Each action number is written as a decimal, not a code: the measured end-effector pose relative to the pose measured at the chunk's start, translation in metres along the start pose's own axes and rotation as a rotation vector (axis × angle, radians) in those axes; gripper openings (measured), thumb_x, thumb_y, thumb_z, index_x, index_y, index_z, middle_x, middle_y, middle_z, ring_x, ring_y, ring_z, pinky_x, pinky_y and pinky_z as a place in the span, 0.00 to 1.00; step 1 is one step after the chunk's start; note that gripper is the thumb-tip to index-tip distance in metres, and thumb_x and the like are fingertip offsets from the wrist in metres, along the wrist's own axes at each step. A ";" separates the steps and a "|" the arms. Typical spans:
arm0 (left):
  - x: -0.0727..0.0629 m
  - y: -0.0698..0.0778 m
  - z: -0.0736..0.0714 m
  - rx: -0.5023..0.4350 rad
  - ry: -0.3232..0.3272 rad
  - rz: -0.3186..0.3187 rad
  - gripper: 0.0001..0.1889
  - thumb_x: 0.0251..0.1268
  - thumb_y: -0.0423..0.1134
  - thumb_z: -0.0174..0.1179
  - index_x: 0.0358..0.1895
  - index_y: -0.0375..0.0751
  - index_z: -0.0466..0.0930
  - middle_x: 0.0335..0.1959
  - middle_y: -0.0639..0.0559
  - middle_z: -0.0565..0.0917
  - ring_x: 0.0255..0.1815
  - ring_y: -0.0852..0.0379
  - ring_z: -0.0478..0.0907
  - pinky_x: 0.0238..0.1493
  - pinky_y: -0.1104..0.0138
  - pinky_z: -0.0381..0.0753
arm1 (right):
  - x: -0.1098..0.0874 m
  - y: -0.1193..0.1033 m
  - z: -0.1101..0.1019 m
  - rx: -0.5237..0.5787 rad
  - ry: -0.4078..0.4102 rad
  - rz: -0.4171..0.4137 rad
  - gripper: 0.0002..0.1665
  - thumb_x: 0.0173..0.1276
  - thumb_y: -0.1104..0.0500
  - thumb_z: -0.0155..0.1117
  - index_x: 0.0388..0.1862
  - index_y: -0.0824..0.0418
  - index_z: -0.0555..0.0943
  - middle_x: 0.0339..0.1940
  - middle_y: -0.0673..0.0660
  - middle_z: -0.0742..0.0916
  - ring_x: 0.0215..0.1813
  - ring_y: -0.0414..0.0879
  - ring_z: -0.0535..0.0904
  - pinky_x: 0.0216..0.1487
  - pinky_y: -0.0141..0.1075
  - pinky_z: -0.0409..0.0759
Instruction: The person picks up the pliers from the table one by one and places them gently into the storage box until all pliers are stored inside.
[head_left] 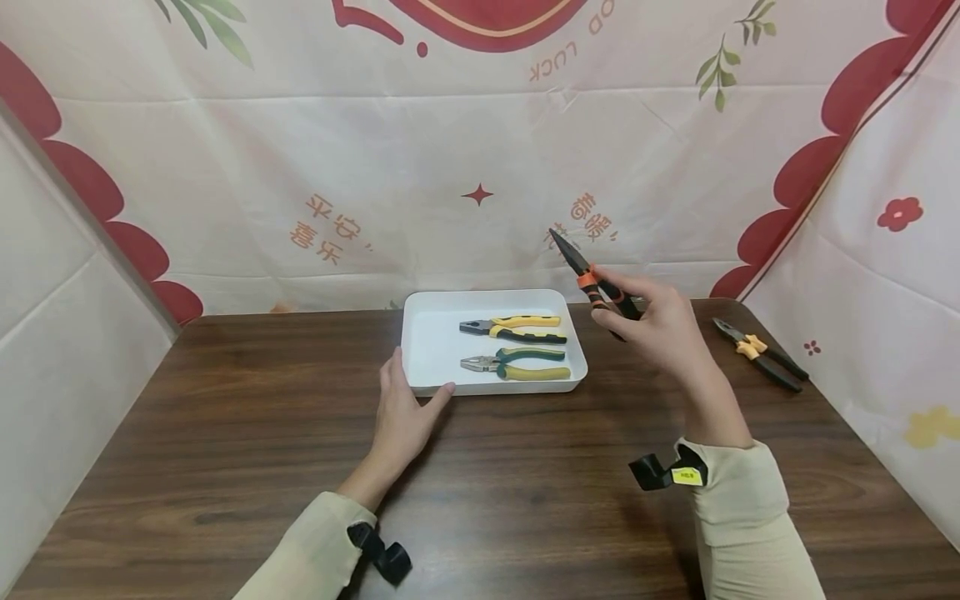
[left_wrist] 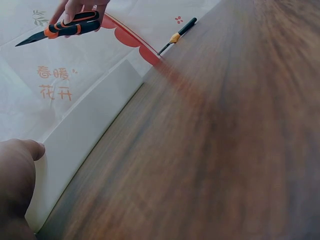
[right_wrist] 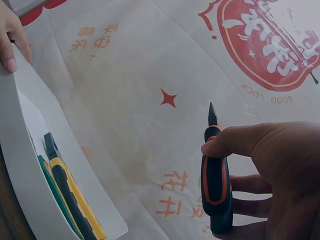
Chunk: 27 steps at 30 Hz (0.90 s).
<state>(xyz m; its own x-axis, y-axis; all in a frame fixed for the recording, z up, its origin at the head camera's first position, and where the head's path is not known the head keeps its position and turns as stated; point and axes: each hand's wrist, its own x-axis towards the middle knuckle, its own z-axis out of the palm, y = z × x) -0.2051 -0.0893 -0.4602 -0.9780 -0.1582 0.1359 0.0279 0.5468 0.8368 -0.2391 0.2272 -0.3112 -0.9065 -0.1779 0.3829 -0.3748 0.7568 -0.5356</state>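
Raised above the table, my right hand (head_left: 651, 321) grips orange-and-black needle-nose pliers (head_left: 576, 257) by the handles, their pointed jaws toward the upper left. In the right wrist view, the thumb lies along one handle of the needle-nose pliers (right_wrist: 216, 175). My left hand (head_left: 405, 412) holds the near left corner of a white tray (head_left: 431, 333), thumb on its front rim. Inside the tray lie yellow-and-black pliers (head_left: 517, 327) and, nearer me, green-and-yellow pliers (head_left: 517, 364), side by side with jaws to the left. The left wrist view shows the tray's side wall (left_wrist: 82, 135) beside the thumb.
Another pair of pliers (head_left: 761, 354), with yellow-and-black handles, lies on the brown wooden table (head_left: 517, 483) near its right edge. A printed white cloth (head_left: 360, 167) hangs behind the table and along its sides.
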 end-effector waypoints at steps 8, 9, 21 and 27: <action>0.000 0.000 -0.001 -0.001 -0.001 -0.001 0.56 0.63 0.58 0.67 0.82 0.35 0.42 0.78 0.36 0.54 0.76 0.38 0.64 0.73 0.45 0.67 | 0.005 0.004 0.012 0.011 -0.050 -0.062 0.38 0.66 0.60 0.72 0.74 0.46 0.73 0.60 0.63 0.85 0.45 0.53 0.75 0.39 0.38 0.70; 0.000 0.001 -0.001 -0.001 -0.001 -0.001 0.56 0.63 0.58 0.67 0.82 0.35 0.42 0.78 0.36 0.55 0.76 0.38 0.64 0.74 0.45 0.67 | 0.005 0.005 0.014 0.012 -0.057 -0.079 0.38 0.66 0.61 0.72 0.74 0.45 0.73 0.61 0.62 0.84 0.49 0.54 0.77 0.43 0.41 0.72; 0.000 0.001 -0.001 0.003 0.000 -0.003 0.55 0.63 0.57 0.67 0.82 0.36 0.42 0.78 0.36 0.55 0.76 0.38 0.63 0.74 0.45 0.67 | 0.007 0.016 0.033 -0.035 -0.149 -0.249 0.39 0.65 0.64 0.71 0.75 0.51 0.72 0.70 0.61 0.79 0.70 0.61 0.72 0.66 0.62 0.69; 0.000 0.002 -0.001 0.005 0.007 -0.001 0.55 0.63 0.56 0.68 0.81 0.35 0.43 0.78 0.35 0.55 0.76 0.38 0.63 0.74 0.45 0.67 | 0.007 0.014 0.040 -0.071 -0.206 -0.234 0.37 0.68 0.61 0.70 0.75 0.50 0.71 0.72 0.59 0.78 0.73 0.61 0.69 0.69 0.63 0.66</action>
<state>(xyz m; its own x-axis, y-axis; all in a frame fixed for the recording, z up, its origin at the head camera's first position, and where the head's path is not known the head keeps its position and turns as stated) -0.2043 -0.0894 -0.4579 -0.9765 -0.1650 0.1386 0.0254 0.5509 0.8342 -0.2588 0.2119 -0.3458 -0.8204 -0.4704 0.3250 -0.5697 0.7210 -0.3945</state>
